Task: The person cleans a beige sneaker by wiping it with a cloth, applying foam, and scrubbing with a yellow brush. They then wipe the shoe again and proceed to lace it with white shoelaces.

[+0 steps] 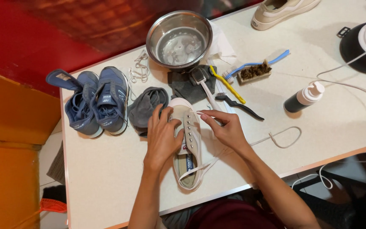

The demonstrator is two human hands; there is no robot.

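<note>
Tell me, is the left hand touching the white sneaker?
Touching. The head view shows the left hand resting on the white sneaker, fingers over its toe.

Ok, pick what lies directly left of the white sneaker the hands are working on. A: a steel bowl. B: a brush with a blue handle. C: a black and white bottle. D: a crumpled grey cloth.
D: the crumpled grey cloth lies beside the white sneaker under the left hand, between it and the pair of blue sneakers.
</note>
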